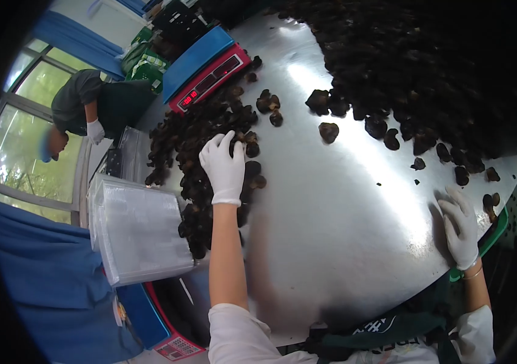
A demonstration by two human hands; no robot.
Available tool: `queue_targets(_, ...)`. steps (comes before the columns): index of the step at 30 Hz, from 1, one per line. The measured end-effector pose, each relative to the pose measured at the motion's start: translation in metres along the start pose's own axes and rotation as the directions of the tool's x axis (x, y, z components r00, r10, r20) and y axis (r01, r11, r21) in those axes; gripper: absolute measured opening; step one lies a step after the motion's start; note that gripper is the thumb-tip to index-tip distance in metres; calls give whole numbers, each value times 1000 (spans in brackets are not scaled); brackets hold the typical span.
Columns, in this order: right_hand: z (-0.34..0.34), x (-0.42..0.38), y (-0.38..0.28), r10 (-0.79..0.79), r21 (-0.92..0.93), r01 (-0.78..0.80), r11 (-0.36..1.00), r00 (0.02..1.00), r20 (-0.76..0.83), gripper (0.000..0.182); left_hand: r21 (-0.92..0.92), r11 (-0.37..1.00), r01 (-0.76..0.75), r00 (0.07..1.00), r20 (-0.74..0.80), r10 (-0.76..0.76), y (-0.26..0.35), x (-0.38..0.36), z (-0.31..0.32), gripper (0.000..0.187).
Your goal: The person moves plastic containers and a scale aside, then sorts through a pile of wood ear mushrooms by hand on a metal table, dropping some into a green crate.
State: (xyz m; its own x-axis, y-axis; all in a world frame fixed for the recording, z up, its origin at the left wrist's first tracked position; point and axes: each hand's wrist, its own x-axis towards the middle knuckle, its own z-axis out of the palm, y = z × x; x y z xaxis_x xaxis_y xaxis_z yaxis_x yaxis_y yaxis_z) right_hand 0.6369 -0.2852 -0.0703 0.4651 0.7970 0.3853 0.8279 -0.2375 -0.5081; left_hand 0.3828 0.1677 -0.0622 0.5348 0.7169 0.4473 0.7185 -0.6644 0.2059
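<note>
My left hand (223, 170), in a white glove, reaches over a pile of dark dried mushrooms (195, 136) on the metal table. Its fingers curl down, with a dark dried mushroom between thumb and forefinger; the fingertips are partly hidden. Near the table's right edge, my gloved right hand (460, 229) is open, fingers loosely stretched and nothing visible in them. A few brown mushroom pieces (489, 206) lie just beyond it. Loose mushrooms (269, 103) also sit between the small pile and a far larger dark heap (416, 73).
A red-and-blue scale (207, 70) with a lit display stands behind the small pile. Stacked clear plastic containers (140, 230) are at the left, above another scale (170, 343). A green rim (495, 233) shows under the right edge. Another person (97, 109) bends by the window.
</note>
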Motion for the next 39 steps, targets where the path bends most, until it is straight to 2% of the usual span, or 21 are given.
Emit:
queue_targets(3, 0, -6, 1, 73, 93, -76, 993, 997, 34, 30, 47, 989, 140, 985, 99, -144, 20, 22, 6, 38)
queue_targets(6, 1, -5, 7, 110, 131, -118, 984, 992, 63, 27, 349, 937, -12, 1000, 23, 4, 21, 28, 36, 36)
queue_targets(8, 9, 0, 1, 67, 88, -63, 994, 997, -49, 21, 419, 905, -69, 992, 125, 18, 25, 37, 30, 34)
queue_targets(9, 11, 2, 2, 61, 124, -53, 991, 996, -59, 20, 352, 932, -83, 984, 178, 20, 27, 40, 20, 33)
queue_targets(11, 12, -3, 1, 26, 86, -21, 996, 998, -58, 22, 50, 996, -72, 994, 81, 68, 37, 34, 15, 26)
queue_targets(13, 15, -7, 7, -4, 130, 9, 991, 999, -39, 24, -57, 997, 42, 977, 212, -29, 60, 31, 0, 29)
queue_targets(14, 18, -8, 10, -23, 142, 32, 989, 998, -66, 23, -146, 984, -99, 978, 167, 123, 59, 29, 5, 27)
queue_targets(16, 18, -7, 10, -4, 173, 23, 985, 994, -110, 15, -217, 952, -217, 972, 45, 232, 47, 31, 33, 29)
queue_targets(18, 15, -7, 13, 6, 180, 12, 984, 995, -99, 18, -301, 931, -206, 952, 157, 262, 108, 13, -6, 38)
queue_targets(20, 20, -3, 14, 67, 185, -56, 981, 996, -52, 22, -539, 776, -326, 906, 55, 419, 141, -12, -4, 25)
queue_targets(21, 19, -2, 8, 172, 262, -149, 954, 983, -69, 25, -691, 672, -268, 884, 101, 456, 176, -33, -20, 27)
queue_targets(22, 17, -2, -1, 272, 344, -232, 910, 959, -72, 27, -705, 686, -182, 845, 244, 476, 189, -52, -17, 30)
queue_targets(23, 15, -2, -8, 371, 418, -312, 853, 926, -65, 30, -742, 624, -247, 743, 268, 613, 208, -68, -24, 32)
queue_targets(26, 24, 7, -30, 287, 676, -295, 676, 949, 127, 35, -759, 508, -408, 606, 191, 772, 241, -109, -26, 38)
queue_targets(28, 30, 13, -37, 78, 745, -214, 632, 974, 214, 34, -872, 487, -55, 661, 334, 672, 250, -125, -24, 41)
queue_targets(29, 32, 10, -44, 150, 791, -198, 579, 979, 135, 28, -881, 455, 129, 660, 419, 624, 255, -132, -25, 42)
queue_targets(32, 23, 8, -41, 124, 702, -182, 688, 983, 133, 23, -793, 278, 543, 647, 605, 463, 271, -146, -38, 47)
queue_targets(33, 18, 4, -44, 40, 695, -83, 714, 996, 77, 22, -829, 363, 426, 714, 554, 428, 270, -155, -38, 53)
queue_targets(36, 14, 2, -50, 27, 701, -141, 699, 985, 171, 20, -816, 299, 495, 702, 578, 415, 264, -161, -41, 53)
queue_targets(38, 13, -17, -46, 153, 715, -241, 657, 971, 186, 20, -788, 281, 548, 653, 612, 446, 261, -177, -25, 50)
queue_targets(39, 18, -19, -41, 116, 714, -164, 680, 986, 116, 21, -827, 215, 520, 668, 550, 501, 262, -178, -21, 46)
